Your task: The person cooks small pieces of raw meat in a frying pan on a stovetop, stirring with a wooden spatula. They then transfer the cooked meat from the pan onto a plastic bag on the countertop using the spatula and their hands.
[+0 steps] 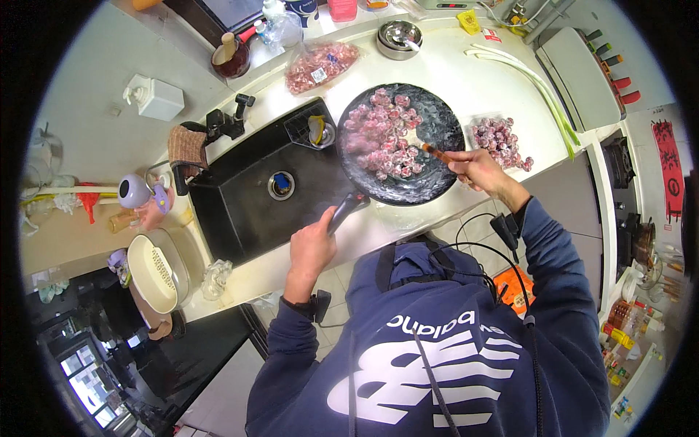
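My left hand (312, 248) grips the black handle (345, 210) of a dark frying pan (441, 112). The pan sits on the white counter beside the sink, partly over its edge. Inside it lie many round reddish fruits (390, 117) with a white coating, mostly on the left side; some are blurred. White residue streaks the pan's surface. In my right hand (483, 172) is a brown-handled spatula (434, 153), its pale head low among the fruits. Right of the pan, more white-coated fruits (494, 139) fill a clear plastic container, with a few at its near corner.
The black sink (240, 218) adjoins the pan on the left, with a wire basket (300, 131) in its corner. Behind stand a bag of reddish pieces (322, 65) and metal bowls (400, 41). Green onions (538, 82) lie at right, near a knife holder (581, 79). Cables hang by my right arm.
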Motion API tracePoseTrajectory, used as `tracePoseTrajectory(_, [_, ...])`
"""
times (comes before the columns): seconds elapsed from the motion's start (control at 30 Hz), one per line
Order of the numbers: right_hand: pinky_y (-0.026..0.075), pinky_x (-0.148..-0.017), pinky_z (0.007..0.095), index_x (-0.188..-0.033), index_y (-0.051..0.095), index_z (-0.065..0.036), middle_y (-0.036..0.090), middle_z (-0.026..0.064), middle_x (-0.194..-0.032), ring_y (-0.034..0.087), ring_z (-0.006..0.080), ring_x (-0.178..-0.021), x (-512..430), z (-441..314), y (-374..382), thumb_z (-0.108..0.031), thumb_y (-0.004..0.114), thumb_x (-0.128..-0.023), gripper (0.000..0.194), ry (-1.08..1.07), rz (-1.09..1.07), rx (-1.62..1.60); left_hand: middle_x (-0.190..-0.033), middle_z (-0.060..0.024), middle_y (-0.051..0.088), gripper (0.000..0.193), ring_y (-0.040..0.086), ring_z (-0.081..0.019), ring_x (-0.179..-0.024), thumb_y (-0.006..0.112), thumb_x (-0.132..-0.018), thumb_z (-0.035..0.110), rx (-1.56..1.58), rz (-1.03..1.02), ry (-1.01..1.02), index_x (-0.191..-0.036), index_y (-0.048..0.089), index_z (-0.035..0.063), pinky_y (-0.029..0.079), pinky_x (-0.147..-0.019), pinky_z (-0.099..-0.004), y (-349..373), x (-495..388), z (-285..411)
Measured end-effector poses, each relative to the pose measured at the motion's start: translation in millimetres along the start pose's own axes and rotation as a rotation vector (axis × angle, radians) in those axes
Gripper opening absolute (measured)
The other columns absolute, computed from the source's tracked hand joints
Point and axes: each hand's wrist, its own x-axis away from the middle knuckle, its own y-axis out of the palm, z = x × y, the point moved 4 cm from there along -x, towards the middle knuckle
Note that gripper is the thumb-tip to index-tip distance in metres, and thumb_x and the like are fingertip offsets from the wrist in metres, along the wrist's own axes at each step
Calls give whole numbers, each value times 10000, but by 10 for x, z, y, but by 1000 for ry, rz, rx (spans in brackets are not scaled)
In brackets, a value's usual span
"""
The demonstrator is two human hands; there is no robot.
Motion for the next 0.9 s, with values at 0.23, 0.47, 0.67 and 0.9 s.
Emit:
tracePoseTrajectory(0.23, [287,-470,254,-1613,631,-66,500,-62,-674,372,37,-518,229,318,-180,-147,694,-1119,504,-72,-52,-75,-911,-126,798,573,781,-391,-858,807,-955,281,-38,-49,-72,-1509,657,274,605,-746,-528,-136,24,137])
tracePoseTrajectory(0.47, [275,-461,247,-1590,653,-49,523,-61,-687,382,34,-526,509,433,-504,-128,682,-1100,497,-28,-91,-123,-1234,-93,706,656,712,-328,-1126,848,-975,355,-39,282,-65,-1569,640,167,602,-912,-458,-454,-149,561])
tracePoseTrajectory(0.67, [287,-469,247,-1588,658,-57,517,-62,-699,386,34,-535,738,355,-704,-142,701,-1102,495,-56,-94,-98,-1444,-165,643,617,659,-390,-1278,828,-986,226,197,461,151,-1560,630,116,570,-1041,-472,-328,-717,1436])
tracePoseTrajectory(0.9, [269,-472,241,-1591,658,-69,512,-50,-714,381,33,-562,1075,348,-1073,-140,713,-1100,499,-18,-101,-202,-1521,-239,598,583,605,-447,-1385,760,-1036,163,393,444,284,-1571,577,20,509,-1156,-490,-47,-1308,2386])
